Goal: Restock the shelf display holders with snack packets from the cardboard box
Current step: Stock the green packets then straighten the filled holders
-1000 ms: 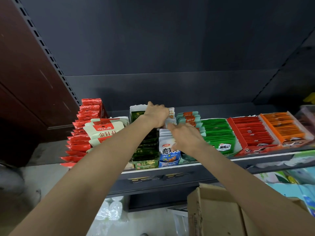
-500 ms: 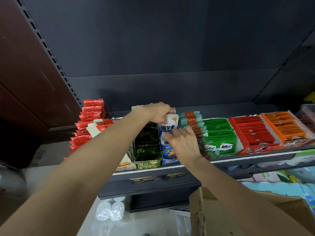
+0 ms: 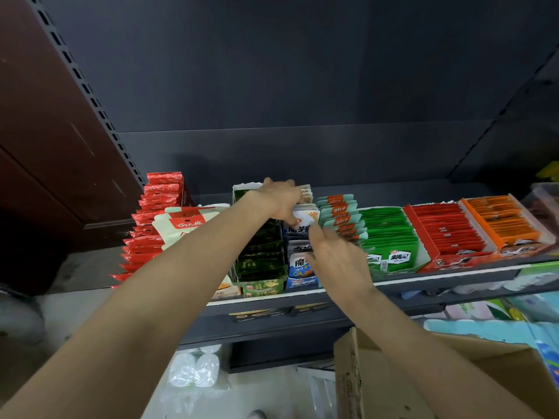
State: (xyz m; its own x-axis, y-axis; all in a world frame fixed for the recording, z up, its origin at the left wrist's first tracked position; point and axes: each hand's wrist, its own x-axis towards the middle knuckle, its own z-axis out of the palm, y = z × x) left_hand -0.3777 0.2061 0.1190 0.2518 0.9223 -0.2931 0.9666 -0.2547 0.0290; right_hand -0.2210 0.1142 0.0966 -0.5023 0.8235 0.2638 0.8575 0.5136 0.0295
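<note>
1. Right now both hands work the blue-and-white packet row (image 3: 301, 261), the landmark for the rest.
2. Left hand (image 3: 279, 201) sits over the back of that row, fingers curled down, thumb and fingers pinching the top edge of a white glossy packet (image 3: 305, 220) that stands upright in the row.
3. Right hand (image 3: 335, 258) is just right of the row's front, fingers loosely extended toward the packets; it touches or nearly touches them, contact not clear, and nothing is gripped.
4. Row sits in a narrow blue card holder (image 3: 302, 281) on the dark metal shelf (image 3: 332, 313), front packet facing out.
5. Directly left of the row: dark green foil packets in a green card tray (image 3: 261, 261).
6. Further left: cream pouches with red labels (image 3: 187, 225), then crinkled red foil packets (image 3: 157, 207) stepped in a long stack.
7. Directly right of the row: teal packets with orange bands (image 3: 340, 216), fanned.
8. Further right: flat green sachets (image 3: 390, 237), red sachets in a red tray (image 3: 447, 231), orange sachets in an orange tray (image 3: 502, 219).
9. Below the row and to the right: open brown corrugated cardboard box (image 3: 378, 385), flaps up, contents not visible.
10. Below the row and to the left: clear plastic-wrapped bundle (image 3: 196, 370) on the pale floor.
</note>
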